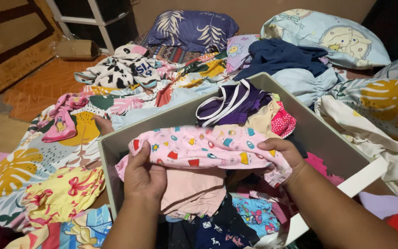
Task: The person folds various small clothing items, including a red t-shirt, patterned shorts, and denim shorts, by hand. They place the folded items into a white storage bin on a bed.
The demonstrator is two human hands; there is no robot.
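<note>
Head view: pink patterned garment (208,150) held over a grey-green bin (321,133) of clothes.

Left hand (144,177) and right hand (284,159) each closed on an edge, stretching it flat above the bin. Bin crowded: purple top (233,103), peach cloth (192,193) inside. Yellow floral piece (65,193) and cow-print item (116,71) lie on the bedding outside; sorting looks partway.
</note>
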